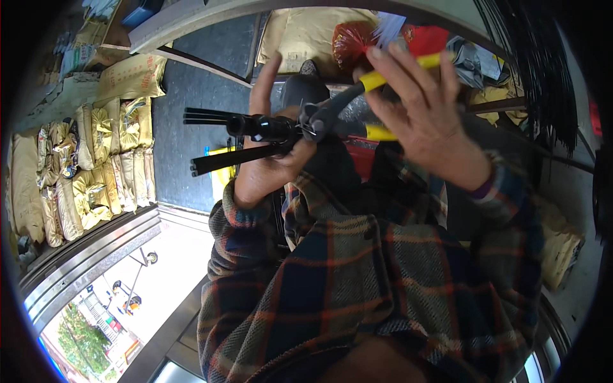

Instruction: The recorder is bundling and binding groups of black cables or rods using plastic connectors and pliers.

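Note:
My left hand (276, 167) is wrapped round a bundle of thin black rods and tubes (265, 127), its index finger pointing up. A thicker tube with an open end sticks out to the left between the rods, whose tips spread in two groups. At the bundle's right end are the jaws of a pair of pliers (324, 119) with yellow handles. My right hand (424, 121) holds the pliers by these handles, which stand apart. Its fingers are stretched long over the upper handle and slightly blurred. Whether the jaws grip a thin wire there is hard to make out.
Paper-wrapped bundles (96, 163) are stacked at the left. Long thin black rods (543, 76) hang at the far right. Beyond my hands lie a large brown paper package (300, 38) and a red plastic bag (352, 45). A metal bar (191, 29) crosses the top.

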{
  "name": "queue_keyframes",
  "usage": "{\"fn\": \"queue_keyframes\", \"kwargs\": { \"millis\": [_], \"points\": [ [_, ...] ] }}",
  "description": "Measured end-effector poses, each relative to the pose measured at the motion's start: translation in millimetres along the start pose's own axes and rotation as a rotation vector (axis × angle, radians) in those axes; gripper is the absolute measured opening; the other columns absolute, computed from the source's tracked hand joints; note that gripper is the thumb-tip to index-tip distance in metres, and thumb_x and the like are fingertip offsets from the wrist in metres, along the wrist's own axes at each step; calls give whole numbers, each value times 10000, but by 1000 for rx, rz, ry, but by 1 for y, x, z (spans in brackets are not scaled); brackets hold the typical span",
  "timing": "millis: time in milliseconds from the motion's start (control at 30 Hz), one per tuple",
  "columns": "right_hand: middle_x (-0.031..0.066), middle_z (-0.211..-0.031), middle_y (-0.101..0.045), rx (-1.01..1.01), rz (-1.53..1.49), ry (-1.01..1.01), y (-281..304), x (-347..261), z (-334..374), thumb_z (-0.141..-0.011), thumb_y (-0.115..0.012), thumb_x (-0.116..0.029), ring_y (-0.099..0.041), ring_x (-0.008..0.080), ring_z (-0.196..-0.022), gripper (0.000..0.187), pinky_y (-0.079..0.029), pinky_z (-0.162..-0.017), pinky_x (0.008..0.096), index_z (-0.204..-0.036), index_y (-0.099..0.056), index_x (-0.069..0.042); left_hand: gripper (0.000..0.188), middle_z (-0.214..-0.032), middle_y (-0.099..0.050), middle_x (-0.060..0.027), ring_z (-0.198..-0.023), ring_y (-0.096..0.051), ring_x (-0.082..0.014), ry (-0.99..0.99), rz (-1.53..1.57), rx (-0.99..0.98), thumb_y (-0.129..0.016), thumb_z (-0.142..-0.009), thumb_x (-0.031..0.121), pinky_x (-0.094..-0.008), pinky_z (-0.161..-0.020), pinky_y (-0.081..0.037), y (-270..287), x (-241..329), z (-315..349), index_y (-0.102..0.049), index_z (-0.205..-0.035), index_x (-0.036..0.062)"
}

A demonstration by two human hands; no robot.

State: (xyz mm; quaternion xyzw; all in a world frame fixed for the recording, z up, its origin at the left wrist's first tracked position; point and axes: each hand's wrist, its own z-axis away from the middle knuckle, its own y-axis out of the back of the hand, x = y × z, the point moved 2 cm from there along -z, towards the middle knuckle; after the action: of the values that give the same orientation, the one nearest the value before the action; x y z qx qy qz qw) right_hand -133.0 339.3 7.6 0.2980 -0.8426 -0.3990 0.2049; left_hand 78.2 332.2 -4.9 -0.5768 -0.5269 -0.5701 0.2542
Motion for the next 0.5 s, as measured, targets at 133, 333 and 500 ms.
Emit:
{"fn": "queue_keyframes", "kwargs": {
  "millis": [133,333,500],
  "points": [
    [128,-1270,-408,14,-463,-287,-17,-28,15,-726,-676,-202,-436,261,-1150,460,-309,-960,471,-1135,-507,-77,804,-679,-583,-51,-804,-628,-182,10,-4,133,-467,-751,-51,-260,-738,-470,2,9,1,13,-1389,42],
    [60,-1060,-454,102,-1099,-435,-19,-36,-33,-602,-808,-192,-493,110,-811,606,-440,-678,234,-1114,-539,-11,812,-782,-616,-133,-882,-620,-220,86,268,12,-468,-761,-55,-297,-779,-475,0,10,3,21,-1396,79],
    [92,-1031,-492,171,-1043,-310,-25,-28,-41,-641,-784,-152,-536,138,-838,423,-449,-688,242,-986,-594,4,848,-851,-618,-152,-795,-618,-207,-64,184,65,-529,-767,-69,-336,-743,-488,-2,2,4,-3,-1399,138]
  ]
}}
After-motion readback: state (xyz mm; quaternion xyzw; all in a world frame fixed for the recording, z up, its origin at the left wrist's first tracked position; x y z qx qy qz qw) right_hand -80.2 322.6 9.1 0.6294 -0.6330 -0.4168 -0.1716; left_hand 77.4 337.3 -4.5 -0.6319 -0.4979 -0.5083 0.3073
